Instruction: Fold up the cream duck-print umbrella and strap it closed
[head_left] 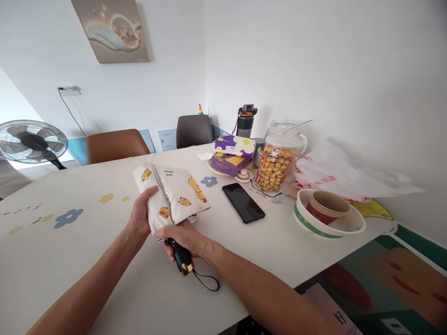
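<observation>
A folding umbrella [178, 193] with cream fabric and yellow duck prints is held over the table, its canopy gathered in loose folds. My left hand [141, 211] is closed on the left edge of the fabric, thumb on top. Around the base of the canopy, just above the black handle [181, 255], my right hand [185, 236] is closed, with some fingers hidden beneath. A black wrist strap loops from the handle's gold-coloured end. To the right of the umbrella lies a black smartphone [243, 202].
Behind the phone stand a jar of popcorn [276, 163], purple boxes [230, 163], a dark bottle [245, 122] and glasses [265, 191]. A white bowl [314, 225] holding a paper cup [328, 207] sits at right, near a plastic bag [335, 172]. Chairs [117, 146] line the far edge; a fan [33, 141] stands left.
</observation>
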Tool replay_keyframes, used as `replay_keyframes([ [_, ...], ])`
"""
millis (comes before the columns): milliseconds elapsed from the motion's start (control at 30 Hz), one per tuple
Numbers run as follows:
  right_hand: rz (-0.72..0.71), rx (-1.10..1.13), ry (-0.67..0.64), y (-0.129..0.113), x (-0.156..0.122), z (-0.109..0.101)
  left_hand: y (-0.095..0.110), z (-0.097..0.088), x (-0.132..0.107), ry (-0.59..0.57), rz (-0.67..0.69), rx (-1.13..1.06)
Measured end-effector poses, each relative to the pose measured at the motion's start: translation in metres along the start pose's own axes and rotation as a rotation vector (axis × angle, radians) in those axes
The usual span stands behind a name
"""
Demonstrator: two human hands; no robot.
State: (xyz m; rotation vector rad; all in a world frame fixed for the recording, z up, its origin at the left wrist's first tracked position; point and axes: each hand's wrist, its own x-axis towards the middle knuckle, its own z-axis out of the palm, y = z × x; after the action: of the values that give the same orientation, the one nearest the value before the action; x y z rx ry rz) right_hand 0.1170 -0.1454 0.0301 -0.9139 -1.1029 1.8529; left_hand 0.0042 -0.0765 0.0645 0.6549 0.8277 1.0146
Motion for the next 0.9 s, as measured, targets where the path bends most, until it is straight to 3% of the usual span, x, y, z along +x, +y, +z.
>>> replay_keyframes([
  [100, 0.036, 0.043, 0.002, 0.001, -0.001, 0.003, 0.003, 0.003, -0.003, -0.025, -0.005, 0.032],
  [233, -0.042, 0.100, 0.011, -0.001, -0.003, 0.009, 0.005, 0.004, 0.000, 0.000, -0.004, 0.137],
  [333, -0.034, 0.129, 0.096, -0.002, 0.000, 0.010, 0.002, 0.000, 0.008, 0.058, 0.039, 0.287],
  [500, 0.065, 0.283, 0.210, 0.003, 0.014, -0.003, -0.008, -0.005, 0.020, 0.323, 0.334, 0.909],
  [567, 0.108, 0.333, 0.195, 0.006, 0.020, -0.007, -0.011, -0.002, 0.017, 0.352, 0.461, 1.108],
  [633, 0.120, 0.364, 0.169, 0.007, 0.023, -0.010, -0.013, 0.007, 0.009, 0.265, 0.541, 1.241],
  [733, 0.129, 0.356, 0.173, 0.008, 0.024, -0.009, -0.016, 0.028, -0.001, 0.036, 0.602, 1.426],
  [900, 0.130, 0.274, 0.196, 0.005, 0.020, -0.009, -0.034, 0.068, 0.009, -0.395, 0.539, 1.873],
])
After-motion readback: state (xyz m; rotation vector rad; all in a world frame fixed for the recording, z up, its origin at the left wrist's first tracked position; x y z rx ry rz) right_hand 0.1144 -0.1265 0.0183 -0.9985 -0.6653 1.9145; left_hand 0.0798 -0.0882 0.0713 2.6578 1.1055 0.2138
